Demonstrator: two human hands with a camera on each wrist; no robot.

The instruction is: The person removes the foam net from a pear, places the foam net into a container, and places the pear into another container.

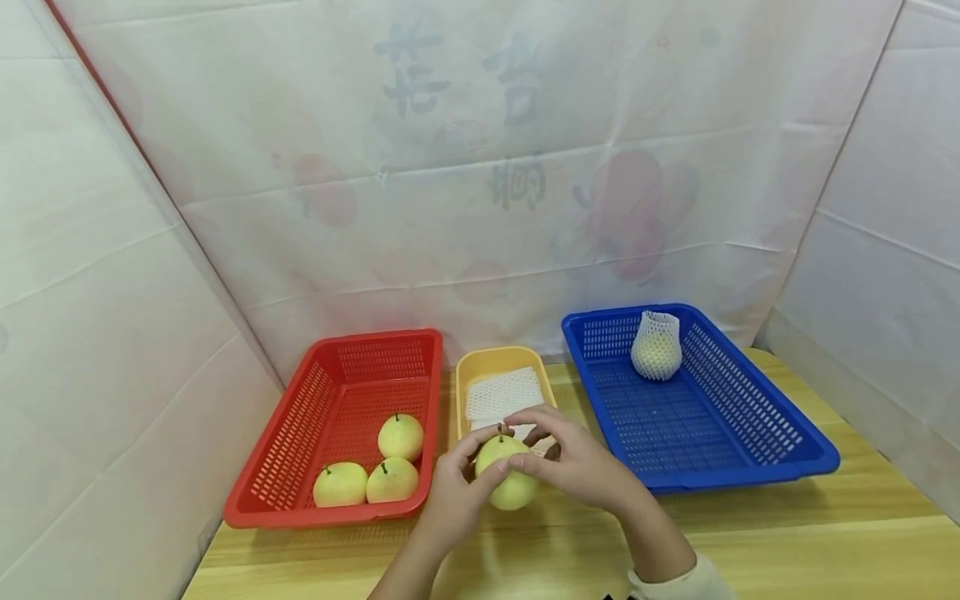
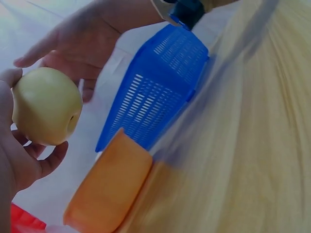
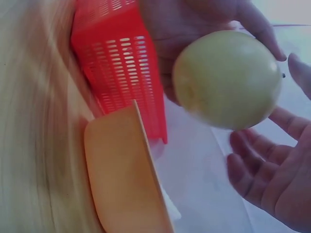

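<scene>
A pale yellow pear (image 1: 513, 493) is held above the table, stem up, in front of the yellow basket. My left hand (image 1: 459, 482) grips its side, thumb and fingers curled round it, as the left wrist view shows. On the other side, my right hand (image 1: 577, 457) has its fingers spread loosely near the stem; in the right wrist view (image 3: 286, 170) its thumb stands off the pear, and fingertip contact is hard to judge. White foam nets (image 1: 506, 396) lie in the yellow basket (image 1: 480, 358), partly hidden behind the hands.
To the left, a red basket (image 1: 337, 525) holds three pears (image 1: 393, 480) at its near right corner. A blue basket (image 1: 675, 482) on the right holds one pear in a foam net (image 1: 657, 348). White cloth walls (image 1: 465, 250) enclose the wooden table (image 1: 750, 542).
</scene>
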